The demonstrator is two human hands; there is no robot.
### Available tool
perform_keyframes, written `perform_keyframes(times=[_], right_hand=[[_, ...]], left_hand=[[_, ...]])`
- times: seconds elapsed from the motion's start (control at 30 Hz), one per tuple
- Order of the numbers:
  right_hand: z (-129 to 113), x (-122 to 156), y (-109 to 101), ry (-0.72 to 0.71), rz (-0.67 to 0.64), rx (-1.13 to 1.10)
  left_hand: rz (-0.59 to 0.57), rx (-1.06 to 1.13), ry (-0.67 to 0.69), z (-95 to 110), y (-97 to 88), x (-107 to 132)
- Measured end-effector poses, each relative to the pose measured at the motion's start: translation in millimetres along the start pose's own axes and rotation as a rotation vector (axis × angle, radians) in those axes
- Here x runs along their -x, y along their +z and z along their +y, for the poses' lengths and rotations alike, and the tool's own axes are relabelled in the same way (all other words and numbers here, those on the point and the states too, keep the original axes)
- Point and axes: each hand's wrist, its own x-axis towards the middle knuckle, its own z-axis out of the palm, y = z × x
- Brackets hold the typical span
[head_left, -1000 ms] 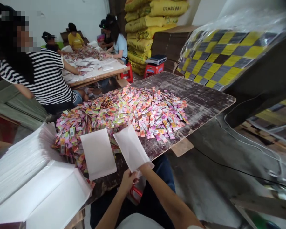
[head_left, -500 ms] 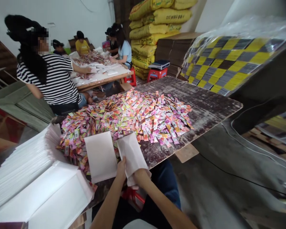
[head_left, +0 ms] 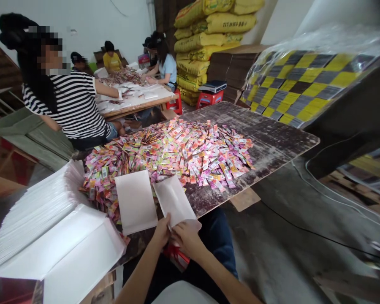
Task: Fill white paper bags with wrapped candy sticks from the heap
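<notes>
A white paper envelope (head_left: pixel 174 198) lies slanted over the near edge of the dark table, its lower end between my hands. My left hand (head_left: pixel 162 230) pinches its lower left edge, thumb on top. My right hand (head_left: pixel 185 238) is closed on the bottom end, fingers bent over the paper near the left corner. Just left of it a second white envelope (head_left: pixel 136 202) lies flat at the table edge. Behind both spreads a large heap of small colourful sachets (head_left: pixel 177 152). Whether anything is inside the held envelope cannot be seen.
A thick stack of white envelopes (head_left: pixel 41 219) leans at the left. The worn dark table (head_left: pixel 256 122) runs off to the right. A person in a striped top (head_left: pixel 69 99) sits at the left, others around a farther table (head_left: pixel 139 103). Yellow sacks (head_left: pixel 193 55) are piled behind.
My right hand has come out from the envelope's lower end and moved left, closer to my left hand. The envelope's bottom end now lies flatter.
</notes>
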Motion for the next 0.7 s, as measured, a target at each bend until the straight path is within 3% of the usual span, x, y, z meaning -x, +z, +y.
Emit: perform_keyframes(times=[0.13, 0.33, 0.47, 0.57, 0.6, 0.67, 0.7], right_hand=[[10, 19, 6, -0.190, 0.020, -0.078], [18, 7, -1, -0.131, 0.008, 0.020], [19, 5, -12, -0.154, 0.044, -0.182], [45, 26, -38, -0.172, 0.024, -0.485], [62, 39, -49, -0.120, 0.016, -0.582], [104, 73, -69, 0.203, 0.166, -0.590], [126, 93, -76, 0.406, 0.251, -0.475]], left_hand=[[0.055, -0.062, 0.007, -9, -5.6, 3], [0.000, -0.112, -0.022, -2, -3.2, 0], [0.022, -0.139, -0.030, -2, -4.7, -4], [0.125, -0.228, 0.033, 5, -7.3, -9], [0.158, -0.266, 0.045, 8, -8.2, -10], [0.197, -0.366, 0.050, 14, -10.3, -9], [0.206, -0.444, 0.060, 17, -11.9, -8]])
